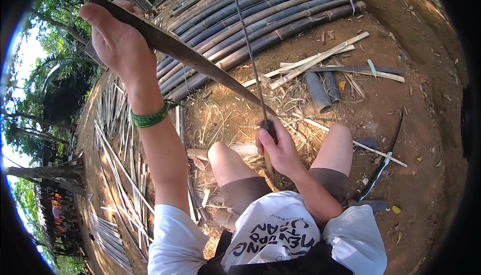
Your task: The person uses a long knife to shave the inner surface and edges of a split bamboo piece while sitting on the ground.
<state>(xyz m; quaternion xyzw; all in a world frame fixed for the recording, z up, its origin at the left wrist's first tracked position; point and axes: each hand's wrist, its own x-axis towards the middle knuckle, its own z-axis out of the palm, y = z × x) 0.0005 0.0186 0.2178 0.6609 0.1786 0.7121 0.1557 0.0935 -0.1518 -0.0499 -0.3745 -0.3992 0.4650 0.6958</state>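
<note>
At upper left the left hand (pixel 120 49), fingers mostly hidden, grasps a dark strip (pixel 193 60) slanting to the centre, where the right hand (pixel 280 148) clenches a long, thin knife (pixel 250 47) reaching the frame's top edge, tip unclear.

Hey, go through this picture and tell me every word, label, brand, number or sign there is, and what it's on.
White shirt: several lines of large dark lettering on the front; I don't copy out printed words.
White shirt, smaller print beside it: too small to read.
Long blade and dark strip: no lettering I can make out.
</note>
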